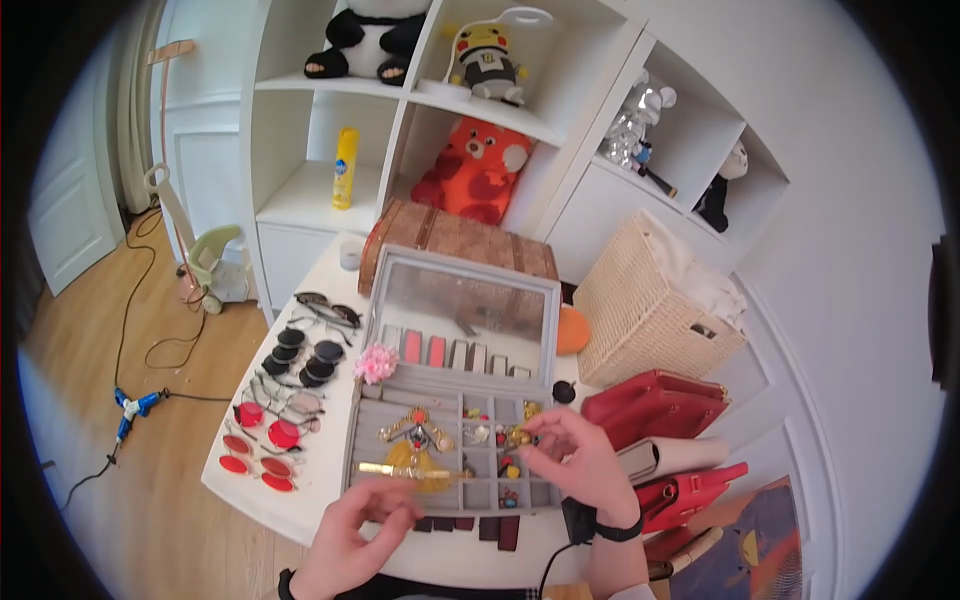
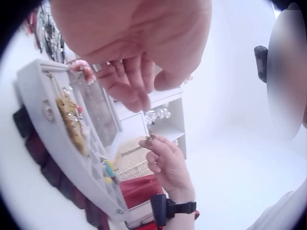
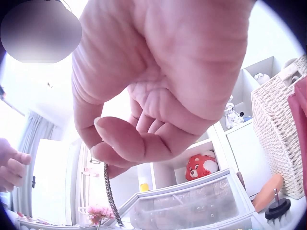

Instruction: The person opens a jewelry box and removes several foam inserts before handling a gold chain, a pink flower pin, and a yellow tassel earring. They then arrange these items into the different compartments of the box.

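Note:
A grey jewelry box (image 1: 352,440) stands with its glass-windowed lid (image 1: 460,315) raised. My right hand (image 1: 585,465) is over its small compartments, thumb and forefinger pinching a thin metal chain (image 3: 109,191) that hangs down. My left hand (image 1: 362,535) hovers by the box's front left corner, fingers loosely bent, with nothing held. Close to those fingers, a shiny gold strip (image 1: 395,469) lies across the wide ribbed compartment. Behind it is a jeweled piece with a yellow tassel (image 1: 430,473). Small earrings and trinkets sit in the divided cells to the right.
Several sunglasses (image 1: 283,433) line the table's left side. Behind the lid stands a brown wooden chest (image 1: 460,240). A woven basket (image 1: 630,300) and a red handbag (image 1: 655,408) are at the right. A pink flower (image 1: 377,363) sits at the lid's left hinge. Dark swatches (image 1: 490,528) lie along the front.

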{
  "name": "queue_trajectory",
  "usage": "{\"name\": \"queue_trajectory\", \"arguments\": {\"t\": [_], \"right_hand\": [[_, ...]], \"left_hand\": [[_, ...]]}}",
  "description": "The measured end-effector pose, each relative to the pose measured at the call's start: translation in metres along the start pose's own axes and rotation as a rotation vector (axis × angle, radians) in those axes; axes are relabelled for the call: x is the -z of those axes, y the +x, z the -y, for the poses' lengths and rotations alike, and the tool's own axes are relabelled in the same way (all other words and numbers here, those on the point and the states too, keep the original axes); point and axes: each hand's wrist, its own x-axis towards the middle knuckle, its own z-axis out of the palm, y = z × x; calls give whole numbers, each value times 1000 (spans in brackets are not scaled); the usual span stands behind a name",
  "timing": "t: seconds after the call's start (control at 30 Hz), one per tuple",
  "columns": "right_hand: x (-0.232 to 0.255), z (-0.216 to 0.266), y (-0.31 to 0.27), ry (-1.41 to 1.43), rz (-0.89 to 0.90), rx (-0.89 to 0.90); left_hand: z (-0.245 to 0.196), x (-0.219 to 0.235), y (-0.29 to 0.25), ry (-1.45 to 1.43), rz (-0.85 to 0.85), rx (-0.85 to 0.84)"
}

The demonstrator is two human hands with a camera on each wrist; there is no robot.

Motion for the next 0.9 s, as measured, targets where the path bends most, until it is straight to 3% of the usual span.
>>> {"name": "queue_trajectory", "arguments": {"t": [0.1, 0.27, 0.3, 0.33, 0.37, 0.43, 0.5, 0.57, 0.7, 0.77, 0.8, 0.83, 0.9], "right_hand": [[-3, 3, -6, 41, -43, 31], [-11, 27, -13, 9, 66, 79], [-13, 30, -15, -24, 122, 68], [-16, 31, -15, -86, 154, 167], [-20, 30, -15, -84, 163, 173], [-28, 25, -16, -135, 296, 393], [-32, 23, -19, -132, 306, 446], [-28, 27, -22, -47, 290, 223], [-35, 18, -16, -114, 259, 243], [-38, 18, -16, -14, 648, -48], [-39, 7, -12, 11, 739, -21], [-40, 8, -13, 17, 736, -13], [-38, 13, -13, 27, 670, -179]], "left_hand": [[-13, -8, 15, 139, 14, -68], [-16, -25, 33, 93, 68, -27], [-13, -36, 30, -120, 105, 32], [-8, -43, 28, -334, 140, 89], [0, -46, 27, -333, 130, 85], [10, -49, 26, -326, 217, 202], [11, -48, 23, -409, 161, 258], [9, -40, 22, -389, 164, 291], [-1, -18, 22, -189, 262, 309], [-6, -9, 25, -234, 397, 203], [-11, -4, 27, -221, 395, 203], [-16, 0, 28, -198, 403, 220], [-20, 7, 30, -170, 418, 232]]}}
